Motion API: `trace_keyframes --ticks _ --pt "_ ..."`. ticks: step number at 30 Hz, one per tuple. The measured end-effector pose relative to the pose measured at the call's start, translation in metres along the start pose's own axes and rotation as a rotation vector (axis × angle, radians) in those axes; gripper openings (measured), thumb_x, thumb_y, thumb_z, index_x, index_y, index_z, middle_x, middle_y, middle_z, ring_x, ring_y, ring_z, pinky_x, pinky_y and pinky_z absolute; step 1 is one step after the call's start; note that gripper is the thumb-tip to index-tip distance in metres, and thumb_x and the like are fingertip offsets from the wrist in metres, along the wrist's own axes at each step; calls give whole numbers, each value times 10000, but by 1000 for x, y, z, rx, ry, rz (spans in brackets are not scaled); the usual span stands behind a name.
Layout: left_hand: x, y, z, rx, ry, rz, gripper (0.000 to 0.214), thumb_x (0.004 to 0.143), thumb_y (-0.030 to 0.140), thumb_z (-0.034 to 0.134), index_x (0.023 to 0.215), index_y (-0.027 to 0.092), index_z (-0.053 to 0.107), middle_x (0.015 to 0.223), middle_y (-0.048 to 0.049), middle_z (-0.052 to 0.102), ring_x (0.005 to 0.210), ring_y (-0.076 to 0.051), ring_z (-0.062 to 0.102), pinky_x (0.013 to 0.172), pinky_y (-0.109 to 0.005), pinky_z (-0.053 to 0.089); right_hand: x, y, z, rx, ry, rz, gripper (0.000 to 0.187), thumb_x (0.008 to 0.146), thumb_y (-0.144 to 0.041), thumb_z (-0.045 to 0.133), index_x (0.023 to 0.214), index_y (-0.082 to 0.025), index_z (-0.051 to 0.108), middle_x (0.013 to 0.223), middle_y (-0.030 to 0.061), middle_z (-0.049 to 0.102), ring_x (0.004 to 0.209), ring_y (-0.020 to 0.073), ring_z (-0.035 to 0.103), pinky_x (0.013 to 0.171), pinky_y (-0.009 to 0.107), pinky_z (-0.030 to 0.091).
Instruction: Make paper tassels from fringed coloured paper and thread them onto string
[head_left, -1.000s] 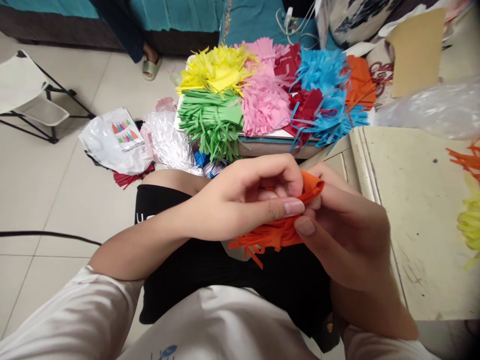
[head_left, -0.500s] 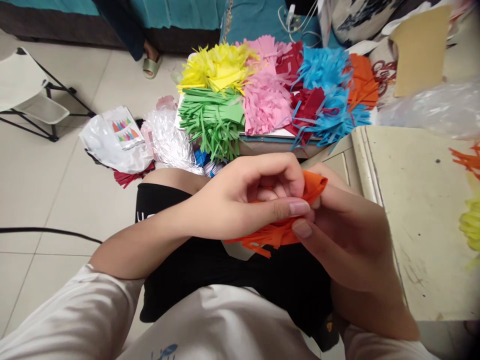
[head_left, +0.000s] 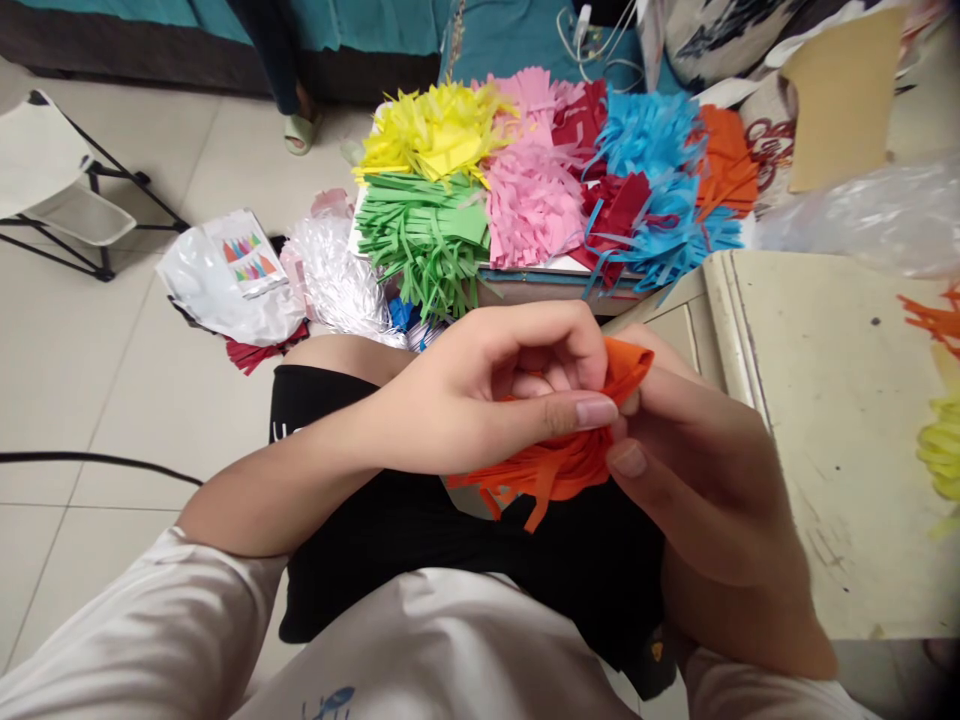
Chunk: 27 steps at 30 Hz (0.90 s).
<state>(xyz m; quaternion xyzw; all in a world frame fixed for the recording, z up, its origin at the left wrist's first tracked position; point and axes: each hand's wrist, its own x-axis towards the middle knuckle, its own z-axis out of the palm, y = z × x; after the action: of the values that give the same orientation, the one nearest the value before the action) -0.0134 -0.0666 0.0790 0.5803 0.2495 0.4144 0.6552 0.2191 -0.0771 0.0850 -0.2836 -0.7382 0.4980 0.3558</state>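
Over my lap, an orange paper tassel point(head_left: 559, 468) with a cut fringe is held between both hands. My left hand point(head_left: 517, 390) is closed on it, with the thumb laid along the paper and the fingers curled behind. From the other side my right hand point(head_left: 690, 460) grips the tassel near its folded top end; the thumb lies close to the left thumb, and most of its fingers are hidden. The fringe strips hang down to the left beneath my left hand.
Ahead lie fringed paper bundles: yellow point(head_left: 435, 130), green point(head_left: 424, 235), pink point(head_left: 536, 205), dark red point(head_left: 619, 210), blue point(head_left: 652, 140) and orange point(head_left: 727, 160). A cream cabinet top point(head_left: 832, 430) is on the right. At left are a plastic bag point(head_left: 217, 275) and a folding stool point(head_left: 45, 160). Another person's foot point(head_left: 300, 130) shows beyond.
My right thumb has shifted slightly right, away from the left thumb. More of the orange fringe shows and hangs lower. The other person's leg has moved a little.
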Motion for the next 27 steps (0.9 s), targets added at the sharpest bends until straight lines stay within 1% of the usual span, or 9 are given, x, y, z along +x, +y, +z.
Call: trace_keyframes --ticks 4,7,10,17,22,24,27 --pt "1 -1 -1 45 1 34 417 1058 570 817 951 210 636 940 -55 742 849 -180 774 665 -295 636 -1 0 0 19 -13 -7 144 1096 -244 730 973 -214 661 1069 60 555 978 221 545 803 416 511" --pt "2 -2 -2 54 2 50 406 1061 556 815 951 208 638 935 -52 735 825 -169 758 662 -290 627 0 1 -1 35 -22 -7 166 1111 -252 714 971 -220 631 1076 60 551 980 219 544 807 409 510" --pt "1 -2 -3 53 6 46 392 1055 539 828 953 208 643 927 -46 726 798 -155 738 649 -279 611 1 1 -1 36 -31 -3 199 1112 -260 717 955 -224 600 1074 57 547 957 213 536 777 401 496" --pt "-1 -1 -1 43 10 11 394 1039 523 849 955 208 629 932 -40 725 805 -147 728 619 -256 588 1 1 -1 45 -38 5 196 1132 -300 696 974 -229 605 1090 58 539 953 217 535 771 399 499" --pt "-1 -2 0 70 28 18 412 1033 546 851 948 211 627 912 -35 721 801 -147 731 597 -249 583 0 1 -1 31 -30 11 169 1132 -293 677 983 -230 631 1078 58 534 950 225 542 767 407 507" --pt "0 -2 0 82 26 28 410 1026 546 858 948 213 631 916 -40 727 782 -150 728 584 -259 583 0 1 -2 23 -35 10 157 1107 -260 704 974 -231 626 1069 58 539 945 226 547 768 407 511" --pt "0 -2 -1 88 19 36 407 1015 537 875 947 216 634 926 -49 736 757 -149 721 570 -270 579 1 1 -3 14 -44 7 193 1059 -229 758 948 -238 600 1065 62 550 945 234 554 757 402 517"
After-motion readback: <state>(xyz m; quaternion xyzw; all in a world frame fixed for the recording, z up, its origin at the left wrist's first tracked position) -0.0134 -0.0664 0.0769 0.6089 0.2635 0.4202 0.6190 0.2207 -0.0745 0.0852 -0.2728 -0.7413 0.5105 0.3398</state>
